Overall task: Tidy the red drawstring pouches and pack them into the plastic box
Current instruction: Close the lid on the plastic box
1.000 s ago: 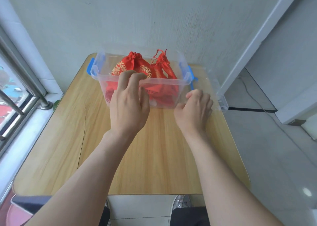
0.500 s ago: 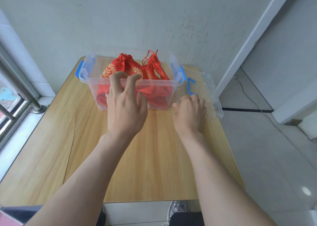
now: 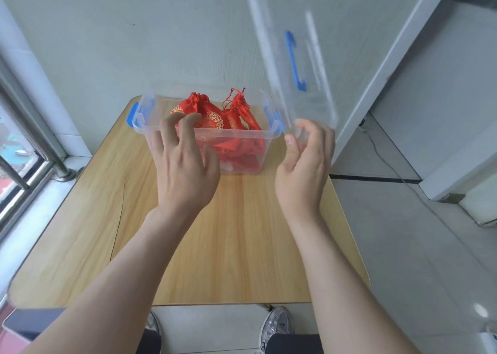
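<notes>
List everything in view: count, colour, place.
Clear plastic box with blue latches: one, transparent, table's far end.
Red drawstring pouches with gold embroidery: at least two, red, inside the box.
Clear plastic lid with blue handle: one, transparent, raised right of the box.
Light wooden table: one, tan, under the box.
Metal-barred window: one, grey, left.
Grey shoe: one, grey, floor below.
Left hand: one, fingers bent, at the box's near rim.
Right hand: one, fingers pinching the lid's lower edge.

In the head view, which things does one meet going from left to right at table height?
window rail post → box's left blue latch → left hand → right hand, pinching the lid → dark floor strip
</notes>
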`<state>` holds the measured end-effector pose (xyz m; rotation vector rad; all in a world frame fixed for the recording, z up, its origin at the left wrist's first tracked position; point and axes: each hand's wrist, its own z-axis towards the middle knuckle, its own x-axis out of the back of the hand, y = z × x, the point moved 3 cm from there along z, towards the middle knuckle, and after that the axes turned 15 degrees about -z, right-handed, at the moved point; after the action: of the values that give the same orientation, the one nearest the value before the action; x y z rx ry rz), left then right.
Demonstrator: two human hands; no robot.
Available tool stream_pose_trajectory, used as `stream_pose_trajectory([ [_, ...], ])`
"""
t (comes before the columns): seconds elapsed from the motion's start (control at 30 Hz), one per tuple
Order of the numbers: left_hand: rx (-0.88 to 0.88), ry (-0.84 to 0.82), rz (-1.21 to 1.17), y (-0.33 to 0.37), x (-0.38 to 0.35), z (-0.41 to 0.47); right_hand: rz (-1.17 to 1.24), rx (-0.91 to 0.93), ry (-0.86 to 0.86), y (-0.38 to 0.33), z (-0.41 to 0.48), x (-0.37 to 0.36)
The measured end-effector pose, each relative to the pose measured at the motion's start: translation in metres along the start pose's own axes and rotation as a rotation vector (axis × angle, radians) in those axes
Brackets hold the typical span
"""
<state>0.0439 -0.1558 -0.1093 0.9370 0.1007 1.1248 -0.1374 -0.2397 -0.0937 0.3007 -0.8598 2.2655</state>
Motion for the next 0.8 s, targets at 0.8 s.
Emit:
stream_pose_trajectory([
  [0.8,0.403,0.260,-0.255,-0.028,0.045,0.014,0.016,0.111,-0.108,-0.016,0.007,-0.035],
])
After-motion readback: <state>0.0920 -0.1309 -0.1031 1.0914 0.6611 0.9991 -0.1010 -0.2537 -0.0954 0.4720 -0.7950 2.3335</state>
